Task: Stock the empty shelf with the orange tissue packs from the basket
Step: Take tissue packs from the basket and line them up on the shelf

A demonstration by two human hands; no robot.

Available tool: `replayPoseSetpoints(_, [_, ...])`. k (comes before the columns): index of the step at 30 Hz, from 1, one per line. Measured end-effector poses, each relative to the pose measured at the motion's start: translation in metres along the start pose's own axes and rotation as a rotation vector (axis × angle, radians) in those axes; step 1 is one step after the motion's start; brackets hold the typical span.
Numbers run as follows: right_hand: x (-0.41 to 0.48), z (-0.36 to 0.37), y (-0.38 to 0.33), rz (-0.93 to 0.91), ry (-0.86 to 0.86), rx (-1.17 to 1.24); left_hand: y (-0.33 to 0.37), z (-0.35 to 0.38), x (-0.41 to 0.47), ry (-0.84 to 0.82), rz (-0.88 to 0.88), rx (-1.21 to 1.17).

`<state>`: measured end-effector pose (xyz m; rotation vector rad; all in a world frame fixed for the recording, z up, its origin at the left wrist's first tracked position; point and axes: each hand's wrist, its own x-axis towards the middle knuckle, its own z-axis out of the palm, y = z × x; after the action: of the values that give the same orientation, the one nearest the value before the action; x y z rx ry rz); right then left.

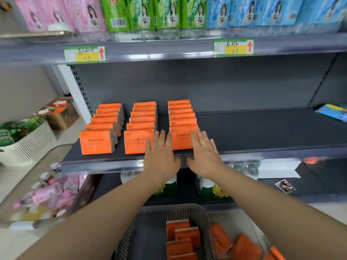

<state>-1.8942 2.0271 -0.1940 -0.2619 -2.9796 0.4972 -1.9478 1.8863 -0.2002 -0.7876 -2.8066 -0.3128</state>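
Both hands are flat and hold nothing, with fingers straight and slightly spread, palms facing the shelf. The left hand (161, 156) reaches into the gap between the middle and right rows, its outer fingers crossing the right edge of the middle front pack (137, 140). The right hand (204, 152) lies over the lower right part of the right front pack (181, 136). Whether its fingertips press on that pack cannot be told. The 2 thumbs nearly meet over the shelf's front lip.

The orange tissue packs stand upright on the dark shelf (253, 132) in 3 rows running front to back, 6 packs in each. The left front pack (95, 141) is well apart from both hands. All 3 rows fill the left part of the shelf, and a blue packet (332, 112) lies at its far right end.

Below the forearms sits the grey basket (169, 209), with several more orange packs (179, 239) stacked inside. Further loose packs (244, 247) lie just beside it on the right.

The upper shelf carries pink, green and blue bottles above 2 price tags (84, 54). At the left are a white basket (28, 147) of green bottles and a cardboard box (62, 114).
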Motion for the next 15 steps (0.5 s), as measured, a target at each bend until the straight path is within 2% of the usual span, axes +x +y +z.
replayPoseSetpoints(4, [-0.025, 0.013, -0.002, 0.001, -0.067, -0.027, -0.006, 0.013, -0.027, -0.083, 0.004, 0.029])
replayPoseSetpoints(15, [-0.079, 0.062, -0.001, -0.037, -0.16, -0.025, -0.024, 0.048, -0.095, -0.186, -0.011, 0.072])
